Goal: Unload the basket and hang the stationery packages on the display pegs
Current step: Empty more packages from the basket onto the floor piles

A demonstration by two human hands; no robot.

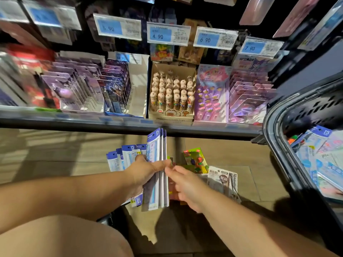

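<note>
My left hand (143, 173) grips an upright stack of blue-topped ruler packages (156, 151) marked 15, held above the floor in front of the shelf. My right hand (187, 184) touches the right edge of that stack with its fingertips. More of the same packages (123, 155) fan out behind my left hand. Green eraser packages (195, 158) and white packages (222, 179) lie on the floor to the right. The dark basket (274, 130) at the right edge holds several more blue packages (321, 158).
A shelf edge (111, 125) runs across above the hands, carrying boxes of pens (172, 91) and purple carded packs (248, 93). Blue price tags (160, 35) hang above them. My knee (61, 236) fills the lower left. Tiled floor (46, 154) lies below the shelf.
</note>
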